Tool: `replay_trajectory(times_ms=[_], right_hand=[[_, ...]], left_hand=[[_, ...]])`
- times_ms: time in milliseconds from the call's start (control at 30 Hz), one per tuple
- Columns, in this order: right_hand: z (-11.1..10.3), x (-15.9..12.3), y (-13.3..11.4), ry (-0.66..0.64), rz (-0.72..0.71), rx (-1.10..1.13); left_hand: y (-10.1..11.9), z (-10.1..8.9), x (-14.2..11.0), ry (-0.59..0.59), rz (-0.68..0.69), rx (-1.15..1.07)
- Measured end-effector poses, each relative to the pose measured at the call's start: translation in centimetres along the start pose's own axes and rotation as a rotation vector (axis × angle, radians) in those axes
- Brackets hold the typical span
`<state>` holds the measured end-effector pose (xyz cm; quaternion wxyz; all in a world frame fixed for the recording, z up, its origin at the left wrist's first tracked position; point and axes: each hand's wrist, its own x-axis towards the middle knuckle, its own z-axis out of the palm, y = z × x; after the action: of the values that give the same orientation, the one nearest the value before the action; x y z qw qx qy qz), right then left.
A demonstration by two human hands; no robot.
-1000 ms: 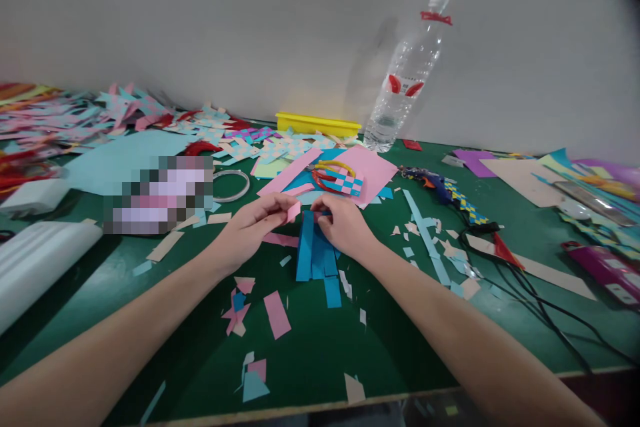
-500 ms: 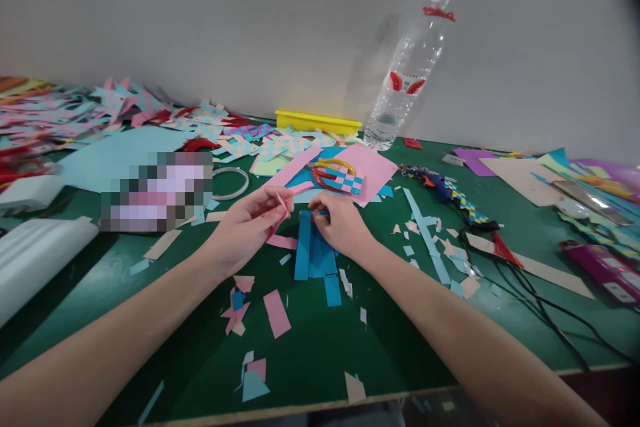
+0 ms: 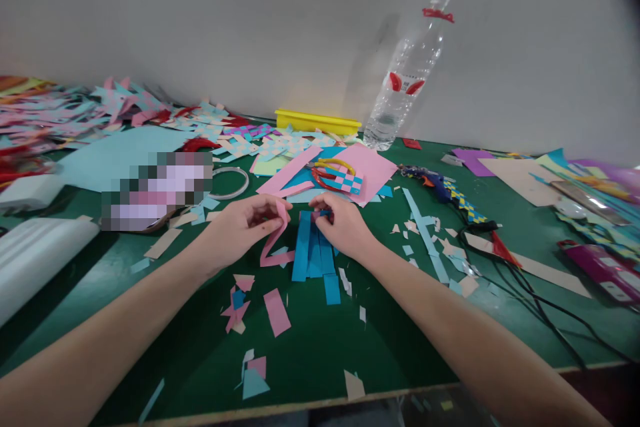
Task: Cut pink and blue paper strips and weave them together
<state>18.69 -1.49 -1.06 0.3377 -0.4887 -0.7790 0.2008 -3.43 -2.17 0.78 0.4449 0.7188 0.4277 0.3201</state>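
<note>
My left hand pinches one end of a pink paper strip, which bends down and curls onto the green table. My right hand is closed on the top ends of several blue paper strips that lie side by side on the table, pointing toward me. The two hands are close together, with the pink strip just left of the blue ones.
Red-and-yellow scissors and a small woven patch lie on a pink sheet behind the hands. A water bottle and yellow tray stand by the wall. Paper scraps are scattered about; a glue gun and cables lie right.
My left hand has drawn the pink strip up, so it now hangs in a loop to the table. The right hand has stayed on the blue strips.
</note>
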Motion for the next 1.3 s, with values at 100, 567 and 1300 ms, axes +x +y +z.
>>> replay_trajectory(times_ms=[100, 567, 1300], right_hand=[[-0.1, 0.0, -0.2, 0.012, 0.087, 0.124], [-0.3, -0.3, -1.6, -0.004, 0.079, 0.038], [-1.0, 0.0, -1.6, 0.041, -0.087, 0.007]], left_hand=[[0.0, 0.1, 0.0, 0.02, 0.026, 0.044], [0.6, 1.2, 0.3, 0.122, 0.107, -0.034], [1.3, 0.9, -0.1, -0.132, 0.087, 0.031]])
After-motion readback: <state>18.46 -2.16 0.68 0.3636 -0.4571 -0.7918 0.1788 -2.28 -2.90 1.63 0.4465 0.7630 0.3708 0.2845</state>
